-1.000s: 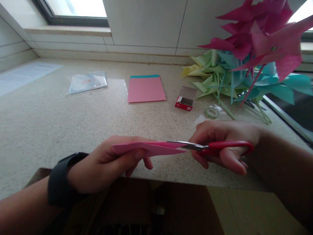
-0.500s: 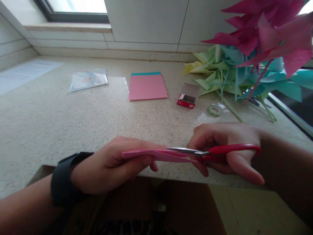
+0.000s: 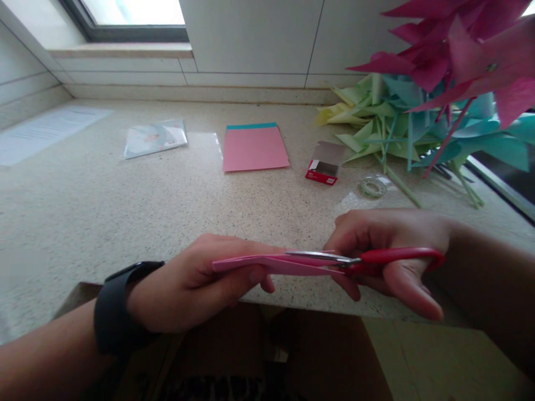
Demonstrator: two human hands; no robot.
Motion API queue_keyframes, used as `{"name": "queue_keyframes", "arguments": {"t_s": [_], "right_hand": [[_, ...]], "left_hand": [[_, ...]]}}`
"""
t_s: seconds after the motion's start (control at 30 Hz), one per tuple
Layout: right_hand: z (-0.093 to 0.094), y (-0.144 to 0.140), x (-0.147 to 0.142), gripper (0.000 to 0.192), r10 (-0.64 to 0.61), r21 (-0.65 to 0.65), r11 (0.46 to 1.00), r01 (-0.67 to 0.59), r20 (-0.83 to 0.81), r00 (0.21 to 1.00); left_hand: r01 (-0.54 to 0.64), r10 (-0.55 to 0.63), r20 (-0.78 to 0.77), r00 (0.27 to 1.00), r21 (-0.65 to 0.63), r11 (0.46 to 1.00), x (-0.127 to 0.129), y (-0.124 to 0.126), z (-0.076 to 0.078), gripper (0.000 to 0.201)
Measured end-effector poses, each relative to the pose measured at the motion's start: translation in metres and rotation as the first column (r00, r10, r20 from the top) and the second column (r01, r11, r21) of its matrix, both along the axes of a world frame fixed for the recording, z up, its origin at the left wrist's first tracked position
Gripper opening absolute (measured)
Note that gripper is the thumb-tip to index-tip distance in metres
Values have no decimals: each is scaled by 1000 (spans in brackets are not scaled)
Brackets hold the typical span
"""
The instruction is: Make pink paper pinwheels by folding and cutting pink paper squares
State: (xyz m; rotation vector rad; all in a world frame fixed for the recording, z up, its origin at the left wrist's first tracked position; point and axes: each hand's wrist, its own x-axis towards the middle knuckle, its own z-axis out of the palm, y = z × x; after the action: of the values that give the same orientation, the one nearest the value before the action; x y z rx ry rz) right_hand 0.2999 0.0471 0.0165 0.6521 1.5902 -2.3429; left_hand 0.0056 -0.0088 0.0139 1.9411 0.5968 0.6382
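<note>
Folded pink paper (image 3: 292,266) is pinched edge-on between the thumb and fingers of my left hand (image 3: 209,278), just above the counter's front edge. My right hand (image 3: 393,239) grips a pair of scissors (image 3: 388,256) with red handles, its thumb through the upper loop. The metal blades point left and lie along the paper, with one blade visible over its upper edge. Whether the other blade is inside the fold is hard to make out. On my left wrist is a dark watch (image 3: 121,306).
Behind my hands on the speckled counter (image 3: 167,206) lie a stack of pink and teal paper (image 3: 256,148), a small red box (image 3: 322,170), a tape roll (image 3: 371,187) and a clear packet (image 3: 155,137). Paper pinwheels (image 3: 451,78) crowd the right side. A printed sheet (image 3: 45,133) rests far left.
The view has shifted slightly, so everything sits a little further right. The scissor handles have come slightly closer together, and my right thumb has moved a little left.
</note>
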Motion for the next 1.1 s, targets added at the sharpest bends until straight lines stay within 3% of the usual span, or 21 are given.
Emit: {"name": "queue_keyframes", "arguments": {"t_s": [0.13,0.27,0.5,0.8,1.1], "right_hand": [[-4,-1,-2,49,-28,-137,990,23,-35,999],[-3,-1,-2,46,-23,-170,985,19,-18,1000],[-7,-1,0,66,-18,-57,998,20,33,999],[17,-9,-15,80,-2,68,998,-9,152,988],[15,-7,-16,77,17,140,989,-39,156,988]], "left_hand": [[5,-5,-5,1000,7,1000,0,0,1,25],[4,-4,-4,1000,22,1000,-1,0,1,25],[35,-34,-18,999,19,999,0,2,-2,26],[76,-75,-38,997,32,997,1,1,1,25],[83,-81,-31,996,53,995,1,1,-1,22]]}}
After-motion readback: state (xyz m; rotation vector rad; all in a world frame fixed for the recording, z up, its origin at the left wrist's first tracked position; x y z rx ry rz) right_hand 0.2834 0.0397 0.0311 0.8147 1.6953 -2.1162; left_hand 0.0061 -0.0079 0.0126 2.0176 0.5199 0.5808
